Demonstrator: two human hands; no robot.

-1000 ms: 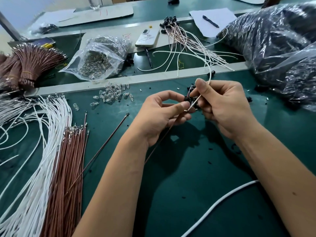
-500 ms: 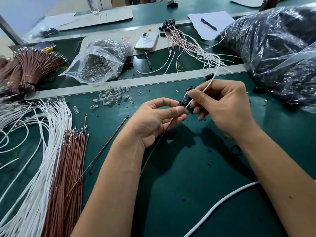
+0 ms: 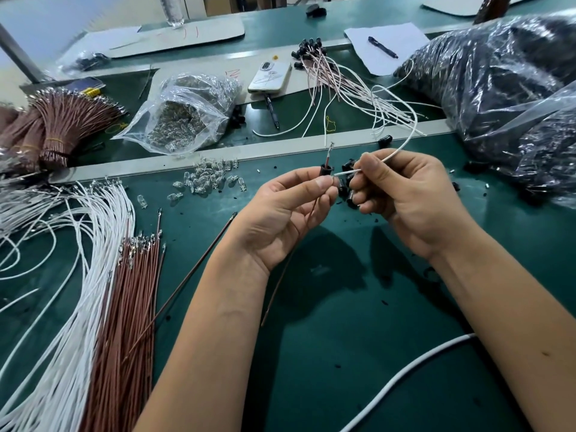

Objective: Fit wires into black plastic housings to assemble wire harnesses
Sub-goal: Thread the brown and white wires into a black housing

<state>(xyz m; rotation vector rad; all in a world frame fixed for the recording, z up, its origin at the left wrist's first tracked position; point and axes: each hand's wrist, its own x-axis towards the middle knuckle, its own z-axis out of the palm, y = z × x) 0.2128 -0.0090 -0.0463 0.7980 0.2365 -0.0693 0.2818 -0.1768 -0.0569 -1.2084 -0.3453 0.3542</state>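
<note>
My left hand (image 3: pixel 290 213) pinches a small black housing (image 3: pixel 326 170) between thumb and forefinger. A brown wire (image 3: pixel 280 282) runs through the housing; its metal terminal sticks out above and its length trails down toward me. My right hand (image 3: pixel 405 198) pinches a white wire (image 3: pixel 405 141) near its end, with the tip pointing at the housing's side. Several more black housings (image 3: pixel 347 188) sit tucked under the curled fingers of my right hand.
Loose white wires (image 3: pixel 78 275) and brown wires (image 3: pixel 131 307) lie at the left on the green mat (image 3: pixel 358 353). Clear bulbs (image 3: pixel 205 180) are scattered behind my hands. A bag of bulbs (image 3: pixel 184 120), finished harnesses (image 3: pixel 336 79), a phone (image 3: pixel 269 77) and large black bags (image 3: pixel 505 98) lie farther back.
My hands have drawn slightly apart. The brown wire's terminal now stands out above the housing, and my right hand has brought the white wire's tip to the housing.
</note>
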